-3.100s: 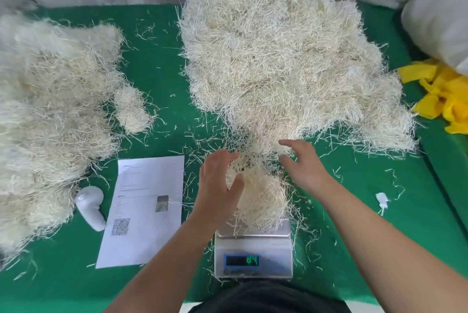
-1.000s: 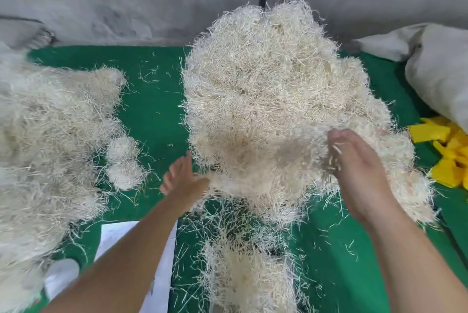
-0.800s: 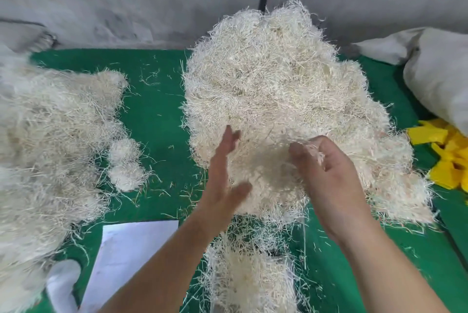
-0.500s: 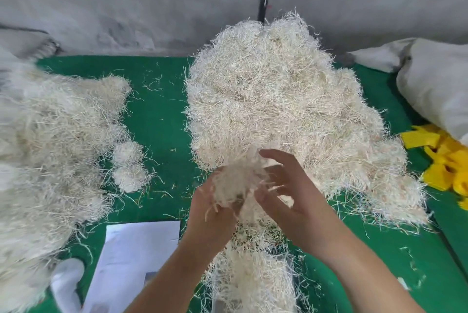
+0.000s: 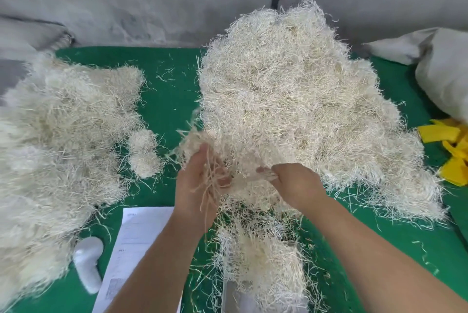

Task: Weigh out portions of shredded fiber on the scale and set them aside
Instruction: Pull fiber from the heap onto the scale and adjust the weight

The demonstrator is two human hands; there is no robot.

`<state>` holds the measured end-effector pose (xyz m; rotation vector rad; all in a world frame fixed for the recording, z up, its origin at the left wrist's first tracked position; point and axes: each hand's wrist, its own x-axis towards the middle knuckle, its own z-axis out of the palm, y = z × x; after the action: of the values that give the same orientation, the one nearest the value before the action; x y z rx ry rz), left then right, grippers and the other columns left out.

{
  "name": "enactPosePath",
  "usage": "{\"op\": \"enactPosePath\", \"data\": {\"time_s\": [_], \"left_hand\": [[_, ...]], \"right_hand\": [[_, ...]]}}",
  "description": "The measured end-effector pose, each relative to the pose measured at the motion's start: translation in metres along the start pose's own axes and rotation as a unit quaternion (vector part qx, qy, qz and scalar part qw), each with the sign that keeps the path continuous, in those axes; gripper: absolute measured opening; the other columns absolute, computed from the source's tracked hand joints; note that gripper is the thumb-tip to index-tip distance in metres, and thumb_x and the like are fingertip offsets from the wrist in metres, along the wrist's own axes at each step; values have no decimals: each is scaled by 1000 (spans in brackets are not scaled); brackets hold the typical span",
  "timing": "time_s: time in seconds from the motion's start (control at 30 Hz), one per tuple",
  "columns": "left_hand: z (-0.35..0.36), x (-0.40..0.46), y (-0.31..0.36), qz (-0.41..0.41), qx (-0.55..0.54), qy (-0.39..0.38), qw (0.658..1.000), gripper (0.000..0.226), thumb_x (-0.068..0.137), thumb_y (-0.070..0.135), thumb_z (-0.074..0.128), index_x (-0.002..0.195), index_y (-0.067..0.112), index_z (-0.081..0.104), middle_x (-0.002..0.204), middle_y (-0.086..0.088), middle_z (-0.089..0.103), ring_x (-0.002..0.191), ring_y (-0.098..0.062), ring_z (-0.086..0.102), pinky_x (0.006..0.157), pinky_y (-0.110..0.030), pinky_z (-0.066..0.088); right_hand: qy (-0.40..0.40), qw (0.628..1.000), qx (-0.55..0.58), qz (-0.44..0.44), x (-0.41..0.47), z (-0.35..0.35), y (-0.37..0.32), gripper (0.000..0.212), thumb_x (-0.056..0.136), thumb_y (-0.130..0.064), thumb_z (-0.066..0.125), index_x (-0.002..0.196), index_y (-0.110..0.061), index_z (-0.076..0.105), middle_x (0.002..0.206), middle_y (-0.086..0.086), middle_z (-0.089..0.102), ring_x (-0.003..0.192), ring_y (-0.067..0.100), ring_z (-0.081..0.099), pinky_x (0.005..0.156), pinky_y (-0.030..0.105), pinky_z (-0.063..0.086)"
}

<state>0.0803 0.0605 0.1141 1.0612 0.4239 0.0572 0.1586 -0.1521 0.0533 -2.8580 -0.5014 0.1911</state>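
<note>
Head view: main fiber heap (image 5: 298, 110) lies mid-table; a portion (image 5: 263, 269) sits on the scale (image 5: 235, 297) at the near edge. Since half a second ago, left hand (image 5: 200, 183) and right hand (image 5: 293, 183), each clutching fiber, have pulled one tuft (image 5: 202, 145) apart, evidently a top-up.

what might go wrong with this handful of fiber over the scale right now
Both hands, left hand and right hand, pull a loose pale tuft of shredded fiber apart; strands dangle and may drop onto the green table cover instead of the silver scale. The fiber heap on the scale overhangs it and looks close to the big pile, which could skew the reading.
</note>
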Motion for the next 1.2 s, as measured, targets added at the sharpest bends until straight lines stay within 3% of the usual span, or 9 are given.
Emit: {"op": "enactPosePath", "data": {"time_s": [0.17,0.3,0.4,0.53,0.7,0.77,0.9,1.07,1.2], "left_hand": [[2,-18,-16,-107,15,12,994,95,76,50,75,149,2,37,145,-24,47,131,-30,49,102,-49,48],[0,-24,-29,-130,52,15,990,53,77,41,77,115,7,62,119,-25,64,100,-22,62,89,-49,53],[-6,-31,-41,-128,52,5,990,29,73,41,75,78,19,59,64,-2,52,55,-15,45,57,-33,44],[-22,-29,-61,-181,83,76,977,46,86,40,76,105,5,53,59,2,53,50,-13,46,48,-30,41],[-33,-24,-69,-137,183,65,971,35,80,59,72,94,28,68,87,-2,65,78,-17,62,82,-40,52],[-23,-23,-62,-90,188,8,978,25,74,62,70,81,38,67,87,-2,66,79,-17,64,83,-34,53],[-10,-25,-48,-20,111,-3,994,70,78,60,69,137,27,52,113,0,67,108,-19,60,92,-40,53],[-2,-35,-11,52,-88,-28,994,90,68,92,59,138,36,59,96,6,74,94,-2,67,87,-33,55],[19,-52,-16,-9,-188,-109,976,40,96,55,52,109,21,67,85,0,67,69,-10,65,70,-29,59]], "right_hand": [[-85,996,-37,-14,0,24,29,30,106,-41,50,93,-18,65,70,-10,53,63,12,54,51,26,37],[-135,982,92,93,4,36,31,32,107,-17,48,78,-8,60,71,-2,52,60,14,51,55,24,40],[-101,870,323,358,6,31,54,21,107,-3,40,92,-9,54,74,0,45,60,12,41,50,24,42],[-36,681,518,516,5,10,91,13,107,-12,45,113,-7,56,63,4,49,54,14,41,37,20,42],[-82,875,359,313,1,12,88,29,105,-15,56,134,-11,58,98,14,65,68,18,53,58,29,49],[-102,888,377,243,-10,11,91,49,99,-15,66,143,-19,45,127,10,58,97,23,61,82,35,53],[-257,930,241,108,-45,1,110,94,85,-37,81,153,-51,16,150,-1,42,119,19,56,101,35,47],[-313,932,70,169,-87,-17,146,106,86,-43,78,163,-38,5,171,4,12,150,32,31,120,50,29],[-208,954,177,124,-118,-29,88,95,80,-77,66,158,-47,22,166,-10,26,145,17,39,117,42,35]]}}
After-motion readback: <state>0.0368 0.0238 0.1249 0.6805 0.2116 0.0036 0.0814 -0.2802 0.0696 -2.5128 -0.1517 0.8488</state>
